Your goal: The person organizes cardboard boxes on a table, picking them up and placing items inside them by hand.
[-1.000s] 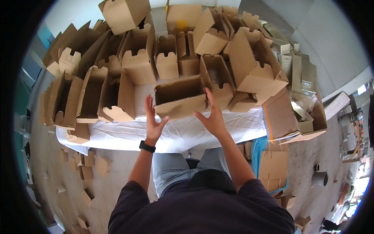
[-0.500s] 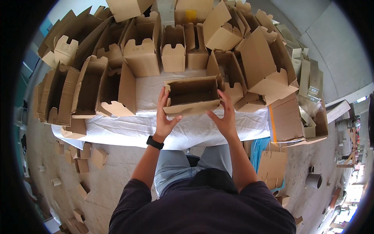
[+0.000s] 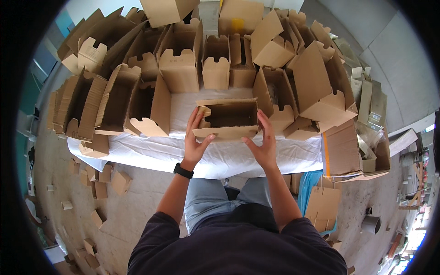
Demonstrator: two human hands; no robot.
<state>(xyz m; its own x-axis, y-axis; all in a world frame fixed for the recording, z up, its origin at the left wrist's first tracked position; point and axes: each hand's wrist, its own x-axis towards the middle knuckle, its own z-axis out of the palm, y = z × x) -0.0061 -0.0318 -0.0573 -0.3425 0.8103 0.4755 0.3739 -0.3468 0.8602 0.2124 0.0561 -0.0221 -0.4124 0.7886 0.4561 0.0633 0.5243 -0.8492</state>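
An open-topped cardboard box (image 3: 229, 134) is held level between my hands at the front middle of the table, its long side toward me. My left hand (image 3: 196, 144) grips its left end, fingers along the outside and thumb at the front wall. At that end a notched flap (image 3: 204, 117) shows. My right hand (image 3: 264, 144) holds the right end the same way, with its thumb near the lower front corner. The part of the box visible inside is dark, and I see nothing in it. Whether its bottom rests on the cloth is hidden.
Several open cardboard boxes (image 3: 180, 73) stand in rows behind and on both sides, some with notched ends. White cloth (image 3: 151, 151) covers the table. A larger carton (image 3: 341, 151) holding packs stands at the right. Small boxes (image 3: 121, 182) lie on the floor, left; a bucket (image 3: 371, 224) stands right.
The whole view has shifted a little. Against the rows, the held box has moved slightly left, away from the box at its right. Its notched left flap shows more; both hands still grip it.
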